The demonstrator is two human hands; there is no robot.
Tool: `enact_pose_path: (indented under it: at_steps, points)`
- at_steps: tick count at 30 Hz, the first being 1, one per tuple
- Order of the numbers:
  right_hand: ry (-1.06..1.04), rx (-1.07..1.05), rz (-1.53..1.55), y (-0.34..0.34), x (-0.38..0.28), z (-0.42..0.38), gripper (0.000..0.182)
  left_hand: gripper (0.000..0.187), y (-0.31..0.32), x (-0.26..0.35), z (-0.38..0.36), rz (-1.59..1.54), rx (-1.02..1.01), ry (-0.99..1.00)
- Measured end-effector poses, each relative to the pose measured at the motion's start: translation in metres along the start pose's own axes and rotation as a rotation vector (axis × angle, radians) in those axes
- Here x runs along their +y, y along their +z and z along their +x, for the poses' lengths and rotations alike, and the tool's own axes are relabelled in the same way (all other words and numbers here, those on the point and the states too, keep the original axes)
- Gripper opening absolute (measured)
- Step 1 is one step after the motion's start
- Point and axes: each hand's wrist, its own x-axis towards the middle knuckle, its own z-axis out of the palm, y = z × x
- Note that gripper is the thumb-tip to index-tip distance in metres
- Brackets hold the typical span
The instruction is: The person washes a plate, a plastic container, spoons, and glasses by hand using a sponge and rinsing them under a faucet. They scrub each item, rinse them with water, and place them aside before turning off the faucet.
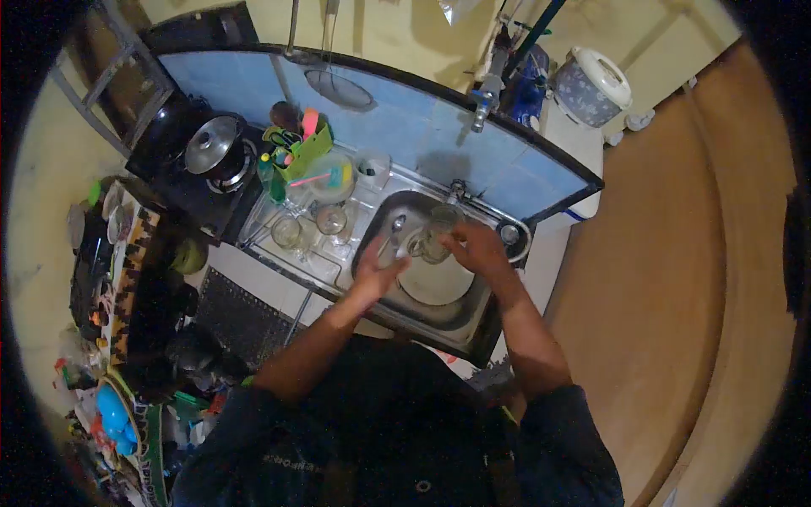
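Note:
My right hand is closed around the side of a clear glass mug, held over the sink. My left hand is over the sink's left side, its thumb spread apart from the fingers. Just beyond those fingers is a metal spoon, its handle pointing back toward the hand. Below the mug, a round pale plate or basin lies in the sink. On the drainboard to the left stand two glass mugs.
A wall tap hangs above the sink. Behind the drainboard are a green utensil holder and a clear bowl with a pink-handled brush. A lidded pot sits on the stove at left. A rice cooker stands back right.

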Motion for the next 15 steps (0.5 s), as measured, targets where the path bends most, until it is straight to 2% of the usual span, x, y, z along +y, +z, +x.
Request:
enact_pose_path:
  at_steps: [2, 3, 4, 5, 6, 9, 11, 13, 15]
  points:
    - [0.001, -0.057, -0.023, -0.013, -0.015, 0.005, 0.036, 0.051, 0.011, 0.038, 0.005, 0.571, -0.445, 0.628]
    - [0.007, -0.112, -0.053, -0.021, -0.023, 0.010, 0.036, 0.051, 0.018, 0.044, 0.012, 0.570, -0.437, 0.639]
    - [-0.004, -0.106, -0.060, -0.028, -0.028, 0.015, 0.036, 0.044, 0.024, 0.050, 0.018, 0.583, -0.520, 0.467]
    - [0.033, -0.197, -0.084, -0.034, -0.032, 0.019, 0.036, 0.039, 0.028, 0.054, 0.021, 0.593, -0.600, 0.290]
    - [0.072, -0.289, -0.106, -0.038, -0.036, 0.023, 0.035, 0.039, 0.031, 0.052, 0.024, 0.591, -0.591, 0.297]
    - [-0.014, -0.280, -0.019, -0.064, -0.038, 0.029, 0.036, 0.033, 0.033, 0.047, 0.025, 0.563, -0.544, 0.349]
    - [-0.004, -0.064, -0.063, -0.110, -0.066, 0.035, 0.043, 0.033, 0.031, 0.055, 0.014, 0.660, -0.405, 0.609]
    - [-0.431, 0.562, -0.030, -0.137, -0.081, 0.065, 0.047, 0.032, 0.028, 0.053, 0.014, 0.650, -0.442, 0.545]
    - [-0.372, 0.591, -0.251, -0.165, -0.107, 0.091, 0.053, 0.032, 0.028, 0.048, 0.014, 0.639, -0.479, 0.489]
